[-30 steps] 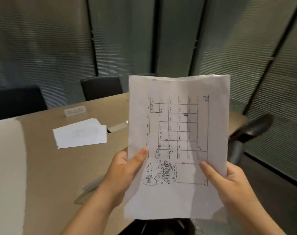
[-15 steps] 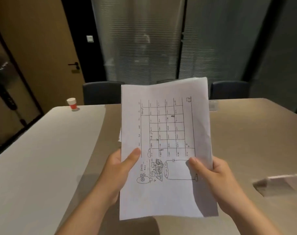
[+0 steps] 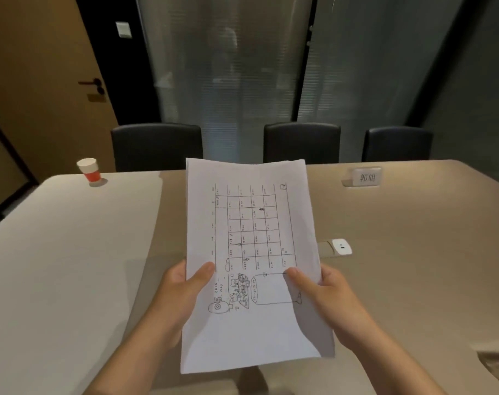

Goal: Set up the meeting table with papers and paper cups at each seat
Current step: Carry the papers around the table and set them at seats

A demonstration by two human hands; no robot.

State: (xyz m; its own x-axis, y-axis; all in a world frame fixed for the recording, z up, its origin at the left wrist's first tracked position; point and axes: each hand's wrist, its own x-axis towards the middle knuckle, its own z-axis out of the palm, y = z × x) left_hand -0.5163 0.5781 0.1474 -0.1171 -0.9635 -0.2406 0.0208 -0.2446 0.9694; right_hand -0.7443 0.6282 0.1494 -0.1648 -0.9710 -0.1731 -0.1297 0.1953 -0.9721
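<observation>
I hold a white sheet of paper with a hand-drawn calendar grid and small cartoons above the meeting table. My left hand grips its left edge, thumb on top. My right hand grips its right edge the same way. More sheets may lie behind the front one; I cannot tell how many. A red-and-white paper cup stands upright at the table's far left corner, well away from both hands.
Three dark chairs line the far side. A name plate stands at the far right seat. A white power socket sits in the table middle. A wooden door is at the back left.
My view has swung left along the table, so the far chairs, name plate and cup now show. Both hands keep the same hold on the paper, now lower over the table.
</observation>
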